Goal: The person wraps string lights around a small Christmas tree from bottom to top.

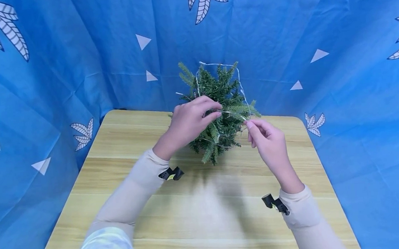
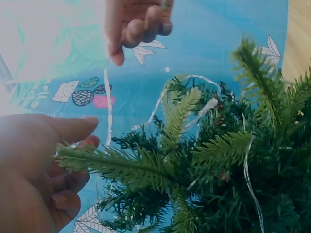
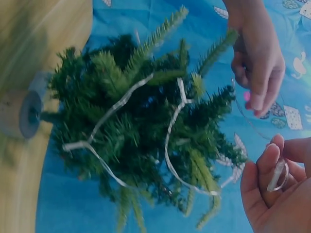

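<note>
A small artificial Christmas tree (image 1: 218, 95) stands at the back of the table, with a clear-wired string of lights (image 3: 167, 145) looped over its branches. In the head view, my right hand (image 1: 267, 138) is at the tree's right and pinches a stretch of this string. A small bulb and a wire loop show against its fingers in the right wrist view. My left hand (image 1: 193, 119) reaches over the tree's left front, thumb and forefinger apart and close to the wire. In the left wrist view, a branch tip (image 2: 73, 158) partly covers the left fingers.
The wooden table (image 1: 193, 219) has rounded corners. Behind it and at its sides hangs a blue curtain (image 1: 115, 37) printed with leaves and triangles. The tree's round base (image 3: 24, 114) shows in the right wrist view. Each sleeve carries a black wrist camera (image 1: 276, 204).
</note>
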Tool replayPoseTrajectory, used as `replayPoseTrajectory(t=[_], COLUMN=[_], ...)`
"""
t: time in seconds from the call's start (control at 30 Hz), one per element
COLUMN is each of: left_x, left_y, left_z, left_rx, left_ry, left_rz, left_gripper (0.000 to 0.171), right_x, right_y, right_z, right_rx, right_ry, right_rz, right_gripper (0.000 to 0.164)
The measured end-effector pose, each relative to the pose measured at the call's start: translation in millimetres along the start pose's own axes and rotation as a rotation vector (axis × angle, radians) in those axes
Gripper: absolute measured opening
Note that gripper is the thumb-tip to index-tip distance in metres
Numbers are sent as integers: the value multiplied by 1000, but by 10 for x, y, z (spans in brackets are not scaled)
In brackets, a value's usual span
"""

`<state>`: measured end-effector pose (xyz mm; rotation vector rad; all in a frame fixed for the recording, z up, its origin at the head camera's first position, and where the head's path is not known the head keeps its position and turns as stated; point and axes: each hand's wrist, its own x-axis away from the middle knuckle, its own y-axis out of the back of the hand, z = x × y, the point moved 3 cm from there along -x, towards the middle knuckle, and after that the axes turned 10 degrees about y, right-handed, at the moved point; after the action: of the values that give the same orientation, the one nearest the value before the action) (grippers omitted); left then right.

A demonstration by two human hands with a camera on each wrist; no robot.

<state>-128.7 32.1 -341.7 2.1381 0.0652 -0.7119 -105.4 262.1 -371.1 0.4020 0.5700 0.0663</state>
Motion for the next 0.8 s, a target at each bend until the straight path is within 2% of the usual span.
replayPoseTrajectory(t=[0.2, 0.37, 0.6, 0.7, 0.8], left_x=[-11, -21, -33, -47, -69], left_y=[-42, -47, -58, -67, -73], left_z=[31, 32, 53, 73, 109], left_rx=[-140, -198, -235, -230, -180], left_ry=[-12, -59, -70, -47, 3], left_rz=[-47, -82, -112, -103, -87], left_gripper=[17, 18, 19, 20, 20], right_x=[-99, -203, -360, -391, -411], right_y=[150, 280, 428, 475, 505], right_z=[-24, -57, -148, -196, -229], right_rx=[49, 107, 176, 198, 217], right_ry=[13, 5, -25, -44, -47], right_rz=[-20, -19, 10, 33, 48], right_gripper=[29, 28, 33, 35, 35])
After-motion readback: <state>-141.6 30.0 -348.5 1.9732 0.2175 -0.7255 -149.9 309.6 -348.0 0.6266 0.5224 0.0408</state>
